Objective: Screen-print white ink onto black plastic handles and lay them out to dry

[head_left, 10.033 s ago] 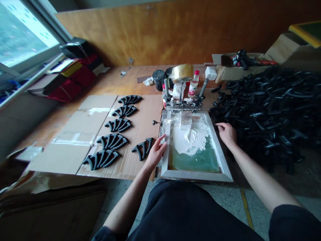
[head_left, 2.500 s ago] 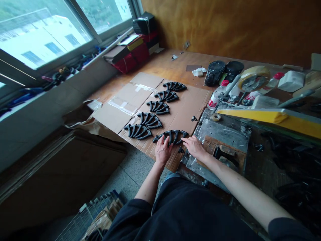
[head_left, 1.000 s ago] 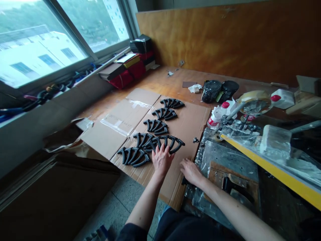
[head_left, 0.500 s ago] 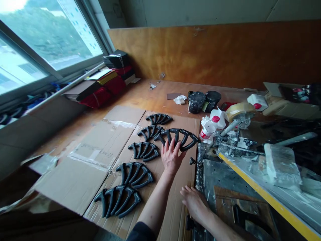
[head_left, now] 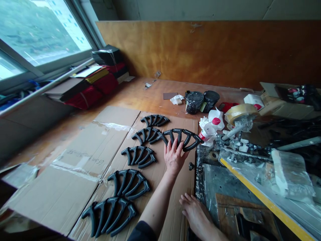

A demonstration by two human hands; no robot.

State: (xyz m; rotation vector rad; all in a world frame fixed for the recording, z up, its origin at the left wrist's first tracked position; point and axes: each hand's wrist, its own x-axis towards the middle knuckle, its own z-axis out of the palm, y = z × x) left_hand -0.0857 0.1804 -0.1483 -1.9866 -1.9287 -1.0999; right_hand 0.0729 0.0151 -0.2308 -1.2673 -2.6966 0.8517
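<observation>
My left hand (head_left: 173,158) reaches forward over the cardboard, its fingers hooked over the near edge of a fanned row of black curved handles (head_left: 178,134). Small pale lettering marks their outer ends. The row's right end reaches the board's edge, close to a bottle. To the left several similar fans lie flat in a line, among them a near fan (head_left: 110,214), a middle fan (head_left: 139,155) and a far fan (head_left: 155,119). My right hand (head_left: 197,212) rests low at the cardboard's right edge, fingers apart and holding nothing.
Flattened cardboard (head_left: 72,197) covers the wooden table (head_left: 135,93). To the right stand a red-capped bottle (head_left: 209,129), two black tubs (head_left: 195,102), a tape roll (head_left: 242,112) and a metal frame with a yellow edge (head_left: 265,197). Stacked folders (head_left: 85,83) lie by the window.
The view has shifted a little, so the fans on the left appear lower and further left. My left hand stays at the same row; my right hand sits slightly lower.
</observation>
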